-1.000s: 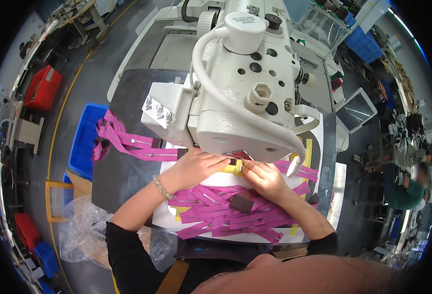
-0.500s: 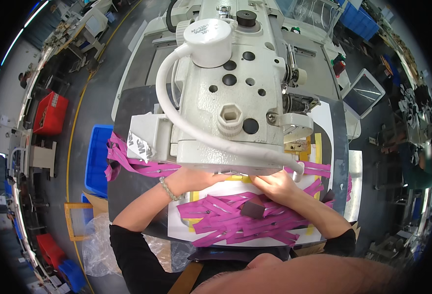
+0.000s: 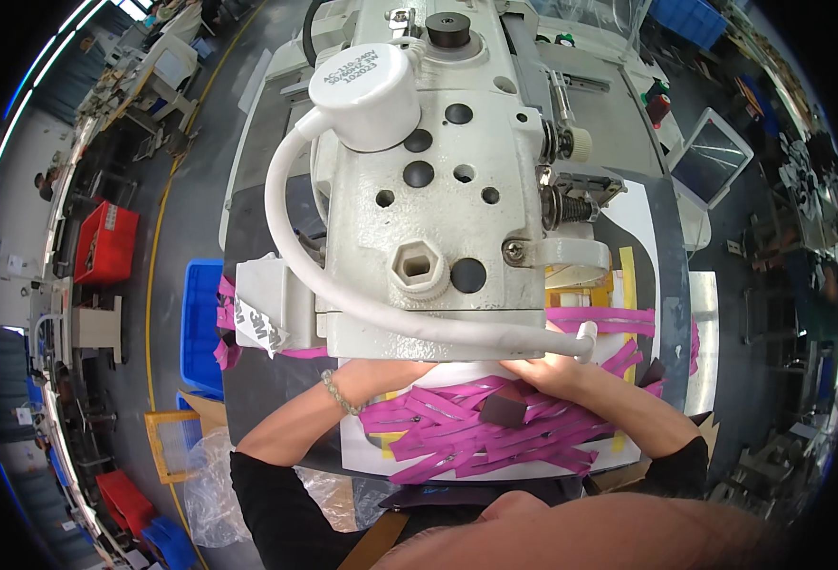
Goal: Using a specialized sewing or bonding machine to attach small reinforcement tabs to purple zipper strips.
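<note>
A large white sewing machine head (image 3: 438, 328) stands over the work spot. My left hand (image 3: 381, 377), with a beaded bracelet at its wrist, reaches beneath the head's front edge from the left; its fingers are hidden there. From the right, my right hand (image 3: 554, 373) reaches in close to the same edge, and its fingertips are hidden too. Between my forearms lies a loose heap of magenta zippers (image 3: 471, 442) on a white sheet, topped by a small dark square block (image 3: 503, 408). More magenta zipper tape (image 3: 609, 321) extends right of the head, and another bunch (image 3: 226, 328) hangs at its left.
A blue bin (image 3: 200, 328) stands left of the dark machine table (image 3: 248, 399). Clear plastic wrap (image 3: 215, 489) and a yellow-framed panel (image 3: 167, 446) lie below it. A red crate (image 3: 107, 242) is farther left. A tablet-like screen (image 3: 712, 157) stands at the right.
The view has shifted, so the machine head looks larger and covers more of both hands. Less of the zipper tape at the left now shows, and more of the right-hand strip.
</note>
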A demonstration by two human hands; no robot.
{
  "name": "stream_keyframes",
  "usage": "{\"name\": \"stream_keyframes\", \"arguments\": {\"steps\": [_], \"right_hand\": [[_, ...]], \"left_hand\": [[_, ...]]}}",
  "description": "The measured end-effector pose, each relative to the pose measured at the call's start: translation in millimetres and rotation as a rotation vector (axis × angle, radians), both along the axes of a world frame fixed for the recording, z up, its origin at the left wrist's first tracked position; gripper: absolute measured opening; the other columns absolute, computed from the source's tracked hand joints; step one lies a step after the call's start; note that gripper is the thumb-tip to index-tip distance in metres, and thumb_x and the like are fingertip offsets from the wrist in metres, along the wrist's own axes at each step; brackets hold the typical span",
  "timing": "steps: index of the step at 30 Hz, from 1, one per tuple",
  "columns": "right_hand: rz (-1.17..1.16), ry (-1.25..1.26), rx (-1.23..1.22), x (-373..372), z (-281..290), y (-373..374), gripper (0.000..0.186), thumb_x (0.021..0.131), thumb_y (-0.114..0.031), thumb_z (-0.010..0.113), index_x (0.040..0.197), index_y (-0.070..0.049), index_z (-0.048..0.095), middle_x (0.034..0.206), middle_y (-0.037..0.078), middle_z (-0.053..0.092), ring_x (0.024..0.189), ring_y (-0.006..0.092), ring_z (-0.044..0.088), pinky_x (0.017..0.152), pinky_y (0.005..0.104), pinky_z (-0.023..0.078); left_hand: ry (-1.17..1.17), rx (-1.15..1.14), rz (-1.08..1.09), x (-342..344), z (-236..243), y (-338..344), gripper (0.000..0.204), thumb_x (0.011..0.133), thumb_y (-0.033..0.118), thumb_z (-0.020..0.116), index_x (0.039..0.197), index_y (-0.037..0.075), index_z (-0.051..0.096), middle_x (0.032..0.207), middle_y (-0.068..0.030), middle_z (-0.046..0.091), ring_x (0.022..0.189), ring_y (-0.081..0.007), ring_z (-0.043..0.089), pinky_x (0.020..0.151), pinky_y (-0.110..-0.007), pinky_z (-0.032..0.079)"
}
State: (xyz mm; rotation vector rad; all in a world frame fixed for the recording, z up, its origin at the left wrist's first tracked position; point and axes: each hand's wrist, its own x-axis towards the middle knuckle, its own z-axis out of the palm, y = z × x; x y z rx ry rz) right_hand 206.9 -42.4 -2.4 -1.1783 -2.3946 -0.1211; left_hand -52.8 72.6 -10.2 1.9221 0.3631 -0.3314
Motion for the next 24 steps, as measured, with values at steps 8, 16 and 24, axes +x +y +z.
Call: {"name": "stream_keyframes", "arguments": {"steps": [8, 16, 24], "right_hand": [[-0.031, -0.079, -0.048, -5.7, -6.2, -2.8, 0.025, 0.076, -0.010, 0.063, 0.100, -0.006, 0.064, 0.113, 0.017, 0.063, 0.094, 0.0272, 0.066, 0.079, 0.0371, 0.050], [-0.052, 0.139, -0.125, -9.6, -9.6, -5.8, 0.027, 0.075, -0.007, 0.063, 0.102, -0.005, 0.063, 0.109, 0.015, 0.064, 0.096, 0.0272, 0.063, 0.077, 0.0373, 0.050], [-0.092, 0.259, -0.195, -9.9, -9.4, -5.1, 0.033, 0.074, -0.006, 0.066, 0.107, -0.008, 0.064, 0.103, 0.006, 0.064, 0.091, 0.0269, 0.063, 0.072, 0.0339, 0.053]], "left_hand": [[-0.252, 0.969, -0.049, -0.1, -2.7, -10.7, 0.036, 0.090, 0.013, 0.052, 0.125, 0.015, 0.060, 0.118, -0.0093, 0.062, 0.109, -0.0257, 0.059, 0.094, -0.037, 0.045], [-0.254, 0.965, 0.037, 5.3, -6.2, -15.2, 0.037, 0.086, 0.011, 0.053, 0.121, 0.017, 0.063, 0.113, -0.0089, 0.064, 0.106, -0.0258, 0.059, 0.093, -0.039, 0.045], [-0.249, 1.038, 0.045, 10.0, -9.7, -20.2, 0.034, 0.085, 0.011, 0.052, 0.118, 0.011, 0.062, 0.110, -0.0064, 0.064, 0.106, -0.0232, 0.059, 0.094, -0.039, 0.044]]}}
